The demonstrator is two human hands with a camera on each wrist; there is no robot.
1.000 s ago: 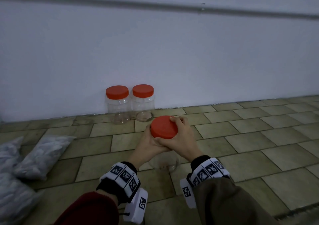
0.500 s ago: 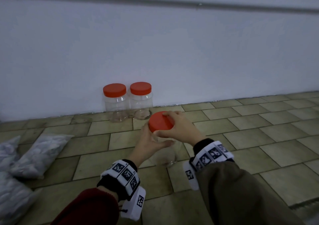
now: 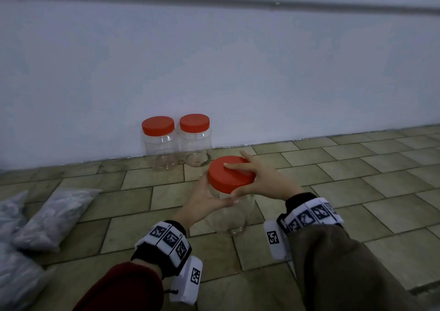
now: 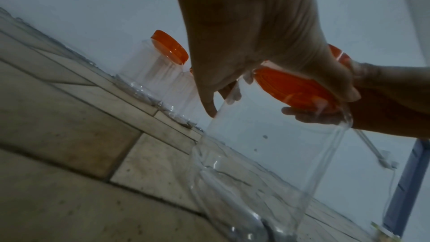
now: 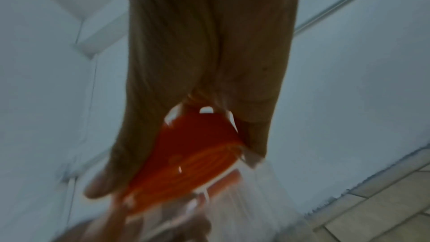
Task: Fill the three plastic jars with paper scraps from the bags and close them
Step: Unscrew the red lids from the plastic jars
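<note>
An empty clear plastic jar (image 3: 228,217) stands on the tiled floor in front of me. My left hand (image 3: 209,197) grips it just under the neck. My right hand (image 3: 259,179) grips its red lid (image 3: 229,176), fingers spread across the top and thumb on the rim. In the left wrist view the jar (image 4: 267,154) shows empty, with the lid (image 4: 295,91) at its mouth. The right wrist view is blurred, with the lid (image 5: 186,154) under my fingers. Two more empty jars, the left (image 3: 160,144) and the right (image 3: 195,140), stand lidded by the wall.
Clear bags of pale paper scraps (image 3: 54,215) lie on the floor at the left, with another bag (image 3: 14,277) nearer me. A white wall (image 3: 214,72) runs behind the jars. Bare floor tiles (image 3: 357,203) stretch to the right.
My right hand has turned on the red lid, wrist swinging to the right. The left hand keeps its hold on the jar. The view has shifted slightly.
</note>
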